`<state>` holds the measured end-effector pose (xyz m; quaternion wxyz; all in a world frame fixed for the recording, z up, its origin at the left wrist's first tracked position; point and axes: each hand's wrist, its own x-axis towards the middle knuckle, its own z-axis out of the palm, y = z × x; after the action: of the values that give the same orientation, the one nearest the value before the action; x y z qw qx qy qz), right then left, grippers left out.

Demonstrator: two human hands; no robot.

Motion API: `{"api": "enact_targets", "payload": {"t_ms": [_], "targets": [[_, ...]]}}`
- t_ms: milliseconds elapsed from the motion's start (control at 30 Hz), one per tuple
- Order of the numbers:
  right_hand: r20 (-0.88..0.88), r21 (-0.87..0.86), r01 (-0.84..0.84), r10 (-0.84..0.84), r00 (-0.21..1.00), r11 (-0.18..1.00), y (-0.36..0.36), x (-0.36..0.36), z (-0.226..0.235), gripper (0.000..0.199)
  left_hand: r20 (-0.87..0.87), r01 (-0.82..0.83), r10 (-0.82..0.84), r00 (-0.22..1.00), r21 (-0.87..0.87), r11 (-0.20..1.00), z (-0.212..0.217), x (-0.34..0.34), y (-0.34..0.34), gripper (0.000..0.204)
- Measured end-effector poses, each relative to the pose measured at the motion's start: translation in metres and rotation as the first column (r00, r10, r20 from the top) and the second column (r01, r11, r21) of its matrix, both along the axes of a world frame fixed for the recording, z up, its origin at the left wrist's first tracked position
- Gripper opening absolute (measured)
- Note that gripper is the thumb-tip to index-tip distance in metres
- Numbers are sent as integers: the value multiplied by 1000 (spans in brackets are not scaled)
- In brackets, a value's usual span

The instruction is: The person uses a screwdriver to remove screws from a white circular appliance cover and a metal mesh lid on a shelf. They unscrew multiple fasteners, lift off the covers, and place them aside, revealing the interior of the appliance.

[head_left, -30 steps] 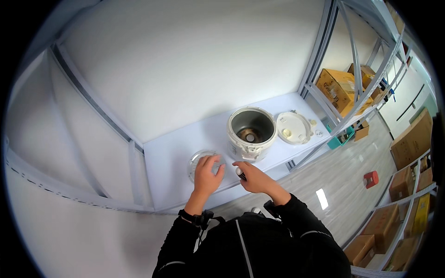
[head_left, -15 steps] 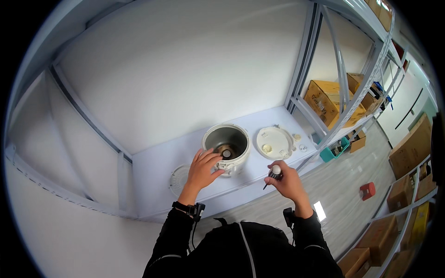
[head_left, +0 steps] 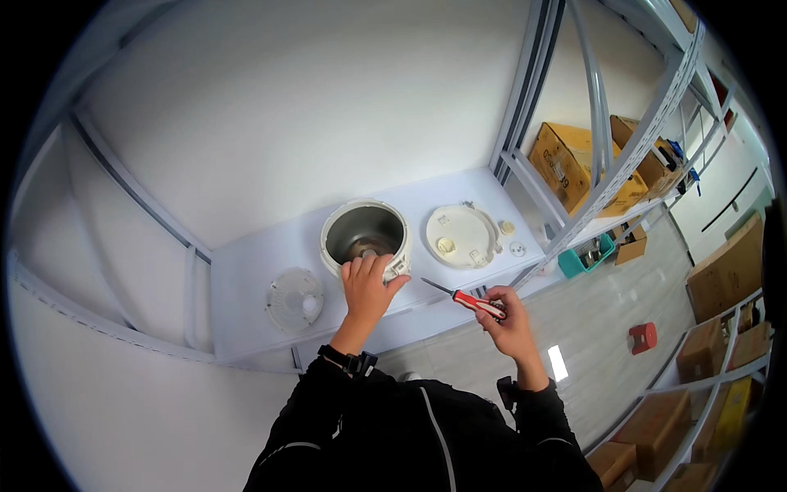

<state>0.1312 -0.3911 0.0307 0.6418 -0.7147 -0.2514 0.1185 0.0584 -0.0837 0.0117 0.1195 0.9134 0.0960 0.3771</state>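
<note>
A white rice cooker body [head_left: 326,246] with a grey inside stands on the white shelf. My left hand [head_left: 366,287] grips its near rim, with fingers hooked over the edge into the opening and the thumb spread along the outside. A screwdriver [head_left: 466,298] with a red and white handle is held in my right hand [head_left: 510,321], closed round the handle's end. Its bare shaft points left toward the cooker without touching it. To the left of the cooker lies a round perforated white cover [head_left: 283,297]; to its right is a round white lid part [head_left: 475,234].
Small round parts [head_left: 507,227] lie right of the lid part. Metal rack posts [head_left: 525,98] rise at the shelf's right end, with cardboard boxes [head_left: 566,164] beyond. A teal basket [head_left: 572,264] and a red stool [head_left: 643,338] are further right, near more boxed shelving.
The screwdriver has swung round, so its shaft now points left at the cooker. My left fingers have settled over the near rim. The whole view has shifted a little.
</note>
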Motion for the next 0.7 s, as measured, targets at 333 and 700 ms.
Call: {"api": "enact_targets", "payload": {"t_ms": [333, 700], "targets": [[199, 28, -78, 71, 977, 997, 24, -7, -23, 25, 211, 24, -23, 977, -3, 1000, 12, -13, -23, 55], [47, 33, -53, 51, 998, 998, 37, -8, -45, 35, -67, -52, 53, 996, 15, 999, -13, -7, -9, 56]]}}
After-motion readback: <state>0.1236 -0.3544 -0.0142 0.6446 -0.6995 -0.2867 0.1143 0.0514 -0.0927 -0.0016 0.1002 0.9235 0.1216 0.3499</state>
